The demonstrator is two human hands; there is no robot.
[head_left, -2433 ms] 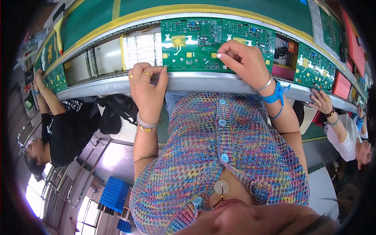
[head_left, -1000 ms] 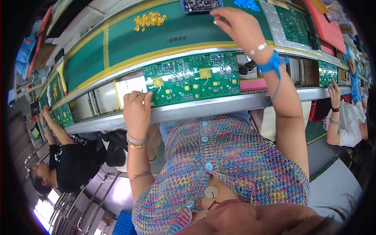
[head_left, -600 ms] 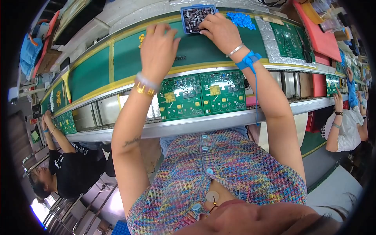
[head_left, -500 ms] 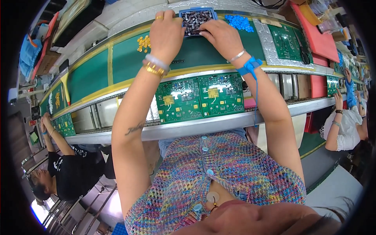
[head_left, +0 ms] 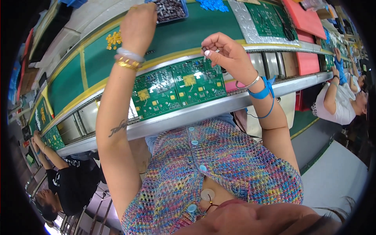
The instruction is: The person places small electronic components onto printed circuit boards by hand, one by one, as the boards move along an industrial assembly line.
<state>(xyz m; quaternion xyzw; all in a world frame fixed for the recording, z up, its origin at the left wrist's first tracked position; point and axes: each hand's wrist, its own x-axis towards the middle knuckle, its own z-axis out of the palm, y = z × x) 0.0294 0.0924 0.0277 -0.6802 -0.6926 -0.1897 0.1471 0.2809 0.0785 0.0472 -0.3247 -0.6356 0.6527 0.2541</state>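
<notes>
My right hand [head_left: 229, 55] is above the right circuit board, pinching a small dark capacitor [head_left: 204, 49] between thumb and forefinger. A blue wrist strap [head_left: 261, 88] with a thin cord is on that arm. My left hand [head_left: 139, 29] lies against the left side of a blue bin [head_left: 185, 8]; its fingers bend down and the tips are hidden. Dark brown cylindrical capacitors [head_left: 169, 9] fill the bin. Two green circuit boards with yellow patches, one left [head_left: 154, 107] and one right [head_left: 199, 92], lie side by side on the rail in front of me.
Yellow discs [head_left: 113, 40] are heaped left of my left hand, blue parts [head_left: 212, 5] right of the bin. Another green board [head_left: 266, 19] with dark pliers lies on silver foil at right. A metal rail [head_left: 188, 106] runs along the near side. Co-workers sit on both sides.
My right hand has come out of the bin toward me with a capacitor in its fingertips. My left hand stays at the bin. The whole view has shifted, moving the bench up and left.
</notes>
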